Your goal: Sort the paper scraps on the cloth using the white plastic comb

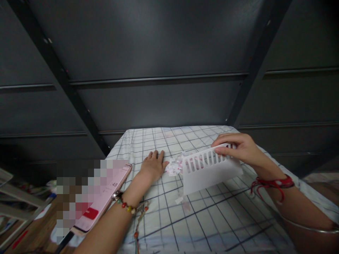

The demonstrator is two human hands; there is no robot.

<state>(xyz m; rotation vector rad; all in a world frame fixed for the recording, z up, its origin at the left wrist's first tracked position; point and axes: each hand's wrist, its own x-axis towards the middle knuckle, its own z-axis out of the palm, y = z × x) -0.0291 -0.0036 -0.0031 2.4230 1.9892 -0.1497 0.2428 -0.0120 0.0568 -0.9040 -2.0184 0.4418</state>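
Note:
My left hand (153, 167) lies flat on the checked cloth (164, 225), fingers stretched out and palm down, holding nothing. Just beyond its thumb is a loose heap of small white scraps (174, 167) with pink marks, which look like torn paper. Between thumb and fingers, my right hand (239, 147) grips the upper edge of a white slotted sheet (212, 178). Held tilted over the cloth, this sheet has a row of slots along its top edge and partly hides the scraps. Its lower left corner is near a few stray bits; whether it touches the cloth I cannot tell.
A pink-screened phone (102, 201), partly pixelated, rests left of my left forearm with a dark cable (65, 241) at its lower end. Dark metal panels (159, 106) rise behind the cloth. A pale rack (21, 204) stands at the far left, beside a wooden surface.

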